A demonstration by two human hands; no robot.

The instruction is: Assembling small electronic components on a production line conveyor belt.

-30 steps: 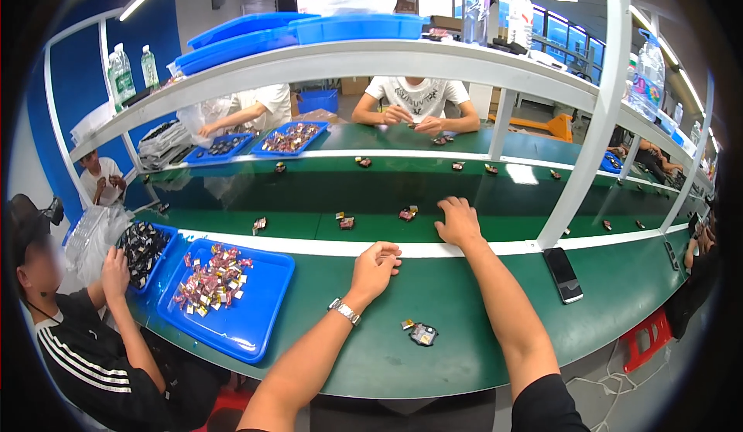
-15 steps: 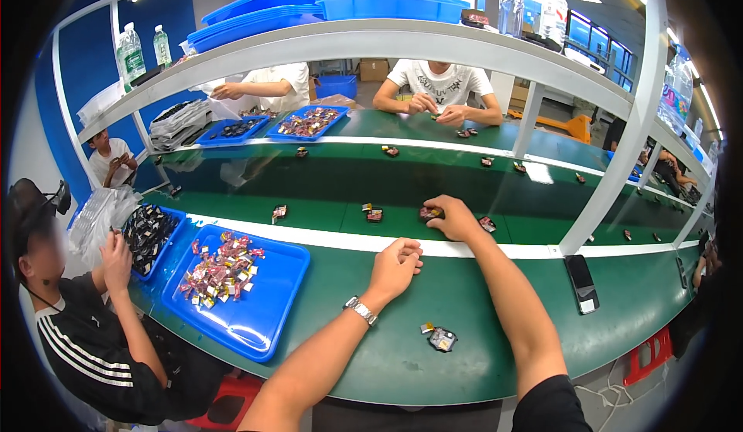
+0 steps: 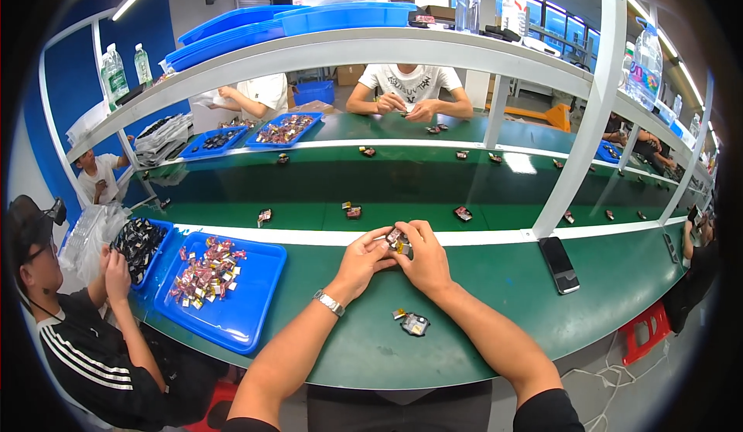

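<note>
Between my left hand (image 3: 362, 263) and my right hand (image 3: 426, 262) is a small black-edged electronic assembly (image 3: 398, 242) with reddish and yellow parts. Both hands have their fingertips closed on it, just over the near edge of the white rail. Fingers hide part of it. On the green table nearer to me, between my forearms, lies a similar assembly (image 3: 415, 324), silvery with a small yellow-taped piece (image 3: 398, 314) beside it. A metal watch circles my left wrist.
At left, a blue tray (image 3: 259, 308) holds many small red, white and yellow parts; a bin of black pieces (image 3: 139, 248) stands beyond, beside a seated co-worker (image 3: 85, 331). Assemblies (image 3: 463, 213) dot the green belt. A phone (image 3: 559, 265) lies right, near a white post (image 3: 576, 130).
My right hand has drawn back from the belt with an assembly and met my left hand, which now grips it too. The whole view has shifted slightly.
</note>
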